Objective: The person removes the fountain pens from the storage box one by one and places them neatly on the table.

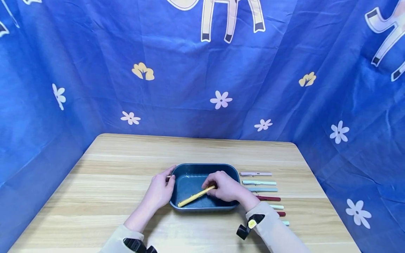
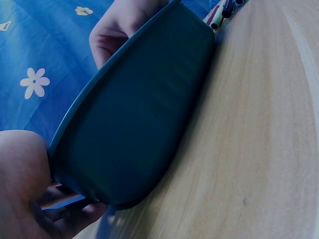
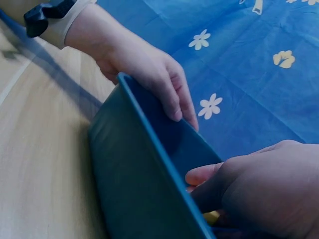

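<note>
A deep blue-green rectangular plastic box point(image 1: 190, 179) with rounded corners stands on the table. At its left end my left hand point(image 1: 160, 189) grips the wall; in the left wrist view the thumb point(image 2: 22, 159) lies at the rim and the fingers are against the outside. My right hand point(image 1: 223, 186) reaches into the box and pinches a yellow pen point(image 1: 193, 199) by its far right end. The pen slants, its lower left end close to the front left corner of the box. In the right wrist view only a bit of yellow pen point(image 3: 212, 217) shows below the fingers.
To the right of the box several pens lie in a column: lilac point(image 1: 255, 174), mint point(image 1: 259, 182), light blue point(image 1: 263, 189), dark red point(image 1: 269, 198) and more, partly behind the right forearm. A blue patterned curtain point(image 1: 190, 105) surrounds the wooden table point(image 1: 126, 154).
</note>
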A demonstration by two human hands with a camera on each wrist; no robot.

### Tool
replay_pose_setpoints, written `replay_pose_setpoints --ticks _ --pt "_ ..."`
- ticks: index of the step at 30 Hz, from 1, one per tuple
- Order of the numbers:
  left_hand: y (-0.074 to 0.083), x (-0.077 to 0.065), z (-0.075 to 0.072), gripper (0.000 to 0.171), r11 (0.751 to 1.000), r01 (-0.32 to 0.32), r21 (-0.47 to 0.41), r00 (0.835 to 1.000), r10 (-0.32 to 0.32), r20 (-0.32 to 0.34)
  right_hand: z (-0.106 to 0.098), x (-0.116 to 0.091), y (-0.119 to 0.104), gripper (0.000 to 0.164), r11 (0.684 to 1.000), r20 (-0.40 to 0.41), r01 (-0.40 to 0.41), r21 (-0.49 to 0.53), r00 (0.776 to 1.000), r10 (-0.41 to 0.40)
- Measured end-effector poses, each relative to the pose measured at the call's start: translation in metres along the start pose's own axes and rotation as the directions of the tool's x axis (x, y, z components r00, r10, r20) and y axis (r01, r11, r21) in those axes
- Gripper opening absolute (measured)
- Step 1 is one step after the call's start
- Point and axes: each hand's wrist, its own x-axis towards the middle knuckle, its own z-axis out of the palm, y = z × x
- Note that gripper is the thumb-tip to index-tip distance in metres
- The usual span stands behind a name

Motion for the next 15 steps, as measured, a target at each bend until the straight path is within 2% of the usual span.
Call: replay_pose_setpoints --ticks 7,15 --pt "0.0021 0.0 -0.0012 0.045 1.0 0.009 0.004 1.0 -0.009 0.005 -0.006 -0.0045 -0.0051 0.012 0.998 -0.053 0.059 0.029 0.997 -0.057" --pt "0.0017 0.0 -0.0004 0.045 1.0 0.006 -0.001 1.0 -0.006 0.005 -0.0058 -0.008 -0.0052 0.011 0.994 -0.13 0.082 0.076 0.989 -0.072"
